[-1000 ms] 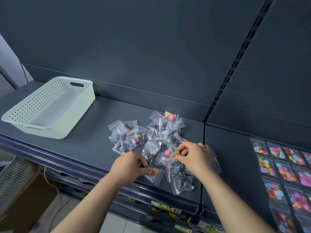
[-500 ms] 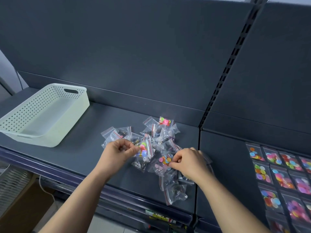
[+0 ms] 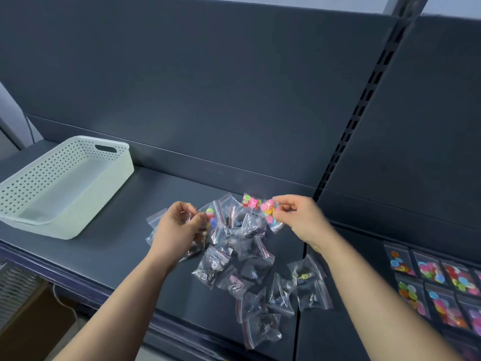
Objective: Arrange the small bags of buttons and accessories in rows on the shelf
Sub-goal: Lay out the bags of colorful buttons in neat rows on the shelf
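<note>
**Now two button bags are held above the heap**

A white perforated basket (image 3: pixel 65 188) stands at the left of the dark shelf (image 3: pixel 117 246); its bare white floor is seen. Each clear zip bag serves as its own small container. Those in the loose heap (image 3: pixel 234 259) at mid-shelf mostly hold dark or metallic bits, too small to be told apart, and they lie at all angles. One bag of red and green buttons (image 3: pixel 250 201) lies at the back of the heap.

A bag of pink, yellow and orange buttons (image 3: pixel 270 213) is pinched at its upper right edge by the grip of the right hand (image 3: pixel 302 220), thumb against fingertips. It hangs with its long axis roughly upright, lower end tilted to the right. A second bag of mixed coloured buttons (image 3: pixel 211 217) is pinched in the grip of the left hand (image 3: pixel 177 227), the fingers curled round its left side; which way it points cannot be told.

On the neighbouring shelf section to the right, arranged bags (image 3: pixel 440 282) of bright buttons lie flat in rows, long axes running front to back.

Compared with half a second ago, the right hand has been lifted off the heap and carried back and to the right with its bag. The left hand has kept its bag and stayed by the heap's left side.
</note>
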A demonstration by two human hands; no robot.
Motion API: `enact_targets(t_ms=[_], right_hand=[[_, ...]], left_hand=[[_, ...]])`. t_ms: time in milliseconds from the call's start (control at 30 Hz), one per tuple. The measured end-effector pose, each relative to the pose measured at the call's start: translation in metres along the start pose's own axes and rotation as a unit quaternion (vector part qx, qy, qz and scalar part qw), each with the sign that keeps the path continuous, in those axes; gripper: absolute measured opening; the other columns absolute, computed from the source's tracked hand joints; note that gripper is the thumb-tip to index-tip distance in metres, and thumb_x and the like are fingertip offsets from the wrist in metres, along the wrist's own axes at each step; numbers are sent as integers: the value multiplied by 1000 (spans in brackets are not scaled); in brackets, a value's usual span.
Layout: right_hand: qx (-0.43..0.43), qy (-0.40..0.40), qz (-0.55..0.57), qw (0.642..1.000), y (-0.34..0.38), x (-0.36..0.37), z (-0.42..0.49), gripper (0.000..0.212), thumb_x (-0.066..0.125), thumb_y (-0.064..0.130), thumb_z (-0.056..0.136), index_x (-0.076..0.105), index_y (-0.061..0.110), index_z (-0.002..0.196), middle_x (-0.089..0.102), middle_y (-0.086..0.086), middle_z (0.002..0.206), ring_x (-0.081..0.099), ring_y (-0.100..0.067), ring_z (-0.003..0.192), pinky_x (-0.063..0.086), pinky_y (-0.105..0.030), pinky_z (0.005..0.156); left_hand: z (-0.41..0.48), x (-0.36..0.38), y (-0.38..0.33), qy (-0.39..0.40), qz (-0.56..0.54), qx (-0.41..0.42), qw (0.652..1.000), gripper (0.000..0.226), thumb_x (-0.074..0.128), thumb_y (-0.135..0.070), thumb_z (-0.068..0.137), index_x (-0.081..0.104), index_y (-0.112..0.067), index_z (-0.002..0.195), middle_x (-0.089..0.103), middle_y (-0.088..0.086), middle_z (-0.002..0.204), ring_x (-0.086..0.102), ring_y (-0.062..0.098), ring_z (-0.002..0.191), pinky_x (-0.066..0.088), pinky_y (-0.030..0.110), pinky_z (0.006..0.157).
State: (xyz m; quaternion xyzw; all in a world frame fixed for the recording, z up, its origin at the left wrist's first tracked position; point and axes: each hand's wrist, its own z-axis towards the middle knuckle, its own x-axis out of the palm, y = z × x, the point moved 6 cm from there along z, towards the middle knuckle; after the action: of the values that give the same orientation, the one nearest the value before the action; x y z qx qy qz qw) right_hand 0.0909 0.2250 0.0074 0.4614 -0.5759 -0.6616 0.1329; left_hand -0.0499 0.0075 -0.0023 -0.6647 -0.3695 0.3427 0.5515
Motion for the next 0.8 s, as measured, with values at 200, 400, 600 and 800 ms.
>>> enact_targets(t_ms=[200,400,600,800], right_hand=[[-5,-56,-109,992,-16,25,53,13,60,11,87,72,10,90,72,-3,87,63,-20,79,49,-29,72],[17,-82,-240,967,-21,42,63,12,57,9,83,68,13,82,69,-3,79,63,-28,76,53,-34,67],[82,-82,-268,956,-24,48,64,8,61,12,82,67,18,84,68,0,85,63,-27,82,48,-30,65],[120,-55,-267,955,-26,56,65,8,60,13,80,68,16,80,66,-4,84,61,-29,81,48,-31,67]], left_hand=[[19,3,-2,-17,29,13,999,17,63,-6,90,47,-11,83,70,2,73,66,18,64,54,45,67],[31,4,1,-9,55,1,998,14,62,-8,90,49,-8,86,71,4,76,66,12,60,54,36,58],[40,2,2,25,70,-5,997,14,63,-10,90,50,-6,86,71,4,76,65,11,61,53,31,53],[51,-6,-2,67,86,-3,994,14,64,-11,90,52,-5,86,71,5,75,64,9,59,53,27,54]])
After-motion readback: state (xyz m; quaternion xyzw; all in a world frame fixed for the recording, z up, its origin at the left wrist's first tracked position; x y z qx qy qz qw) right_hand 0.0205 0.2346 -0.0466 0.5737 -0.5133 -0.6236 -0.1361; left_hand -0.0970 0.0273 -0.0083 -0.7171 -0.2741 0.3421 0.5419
